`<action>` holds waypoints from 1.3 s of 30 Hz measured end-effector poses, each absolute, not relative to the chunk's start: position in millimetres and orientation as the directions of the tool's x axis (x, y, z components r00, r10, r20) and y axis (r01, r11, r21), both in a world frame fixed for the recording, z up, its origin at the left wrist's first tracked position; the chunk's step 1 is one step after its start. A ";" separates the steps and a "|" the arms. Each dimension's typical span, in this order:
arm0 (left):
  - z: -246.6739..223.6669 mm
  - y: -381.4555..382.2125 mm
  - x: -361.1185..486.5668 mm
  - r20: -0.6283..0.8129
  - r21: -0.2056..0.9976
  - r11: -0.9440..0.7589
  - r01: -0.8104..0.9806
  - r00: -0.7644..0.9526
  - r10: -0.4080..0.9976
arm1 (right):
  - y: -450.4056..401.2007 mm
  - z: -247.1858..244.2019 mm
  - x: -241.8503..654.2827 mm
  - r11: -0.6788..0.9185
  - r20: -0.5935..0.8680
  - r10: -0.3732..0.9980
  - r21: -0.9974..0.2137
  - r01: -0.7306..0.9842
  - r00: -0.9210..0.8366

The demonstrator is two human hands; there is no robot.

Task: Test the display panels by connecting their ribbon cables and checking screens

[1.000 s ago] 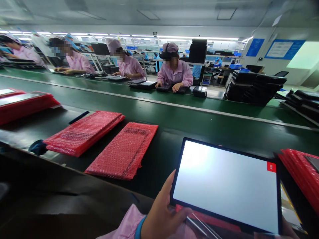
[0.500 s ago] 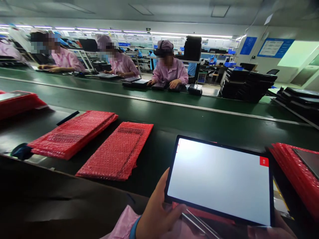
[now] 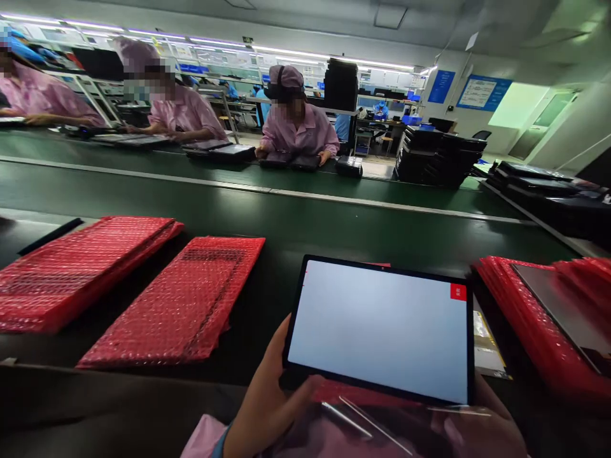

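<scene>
A tablet (image 3: 377, 331) with a lit, almost blank white screen and a small red label box in its upper right corner is held up between my two hands. My left hand (image 3: 270, 397) grips its left edge and lower left corner, thumb along the bottom. Around the lower right corner is my right hand (image 3: 491, 416), partly hidden by the tablet and a clear plastic film. This clear film (image 3: 363, 423) hangs below the tablet's bottom edge, creased and shiny. Some red wrap shows behind the tablet.
Red bubble-wrap bags (image 3: 176, 299) lie left of the tablet, beside a stack of red bubble-wrap packs (image 3: 90, 267). More red bubble wrap (image 3: 520, 318) with a dark panel lies right. Across the green belt (image 3: 334, 219), co-workers in pink sit near stacked black devices (image 3: 434, 156).
My view has swung to the right, so the surroundings shift left in the picture. The tablet stays in both hands, and more of the clear film shows below it.
</scene>
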State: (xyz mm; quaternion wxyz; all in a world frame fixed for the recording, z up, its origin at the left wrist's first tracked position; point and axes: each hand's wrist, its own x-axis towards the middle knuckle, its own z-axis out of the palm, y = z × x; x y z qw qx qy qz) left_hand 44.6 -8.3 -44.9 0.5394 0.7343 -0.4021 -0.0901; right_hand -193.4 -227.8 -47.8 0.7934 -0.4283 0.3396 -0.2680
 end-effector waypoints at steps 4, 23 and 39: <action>-46.5 -10.2 48.3 0.283 0.852 -0.137 -0.506 0.664 -0.692 | -208.8 -39.9 -185.6 0.572 -0.346 -0.709 -0.792 0.214 0.615; -55.4 -20.9 66.8 0.086 0.884 -0.282 -0.373 0.723 -0.685 | -206.7 -37.0 -169.5 0.581 -0.152 -0.577 -0.767 0.273 0.803; -47.7 -18.0 58.2 0.111 0.940 -0.180 -0.290 0.759 -0.642 | -214.4 -35.3 -166.8 0.610 -0.090 -0.552 -0.721 0.328 0.829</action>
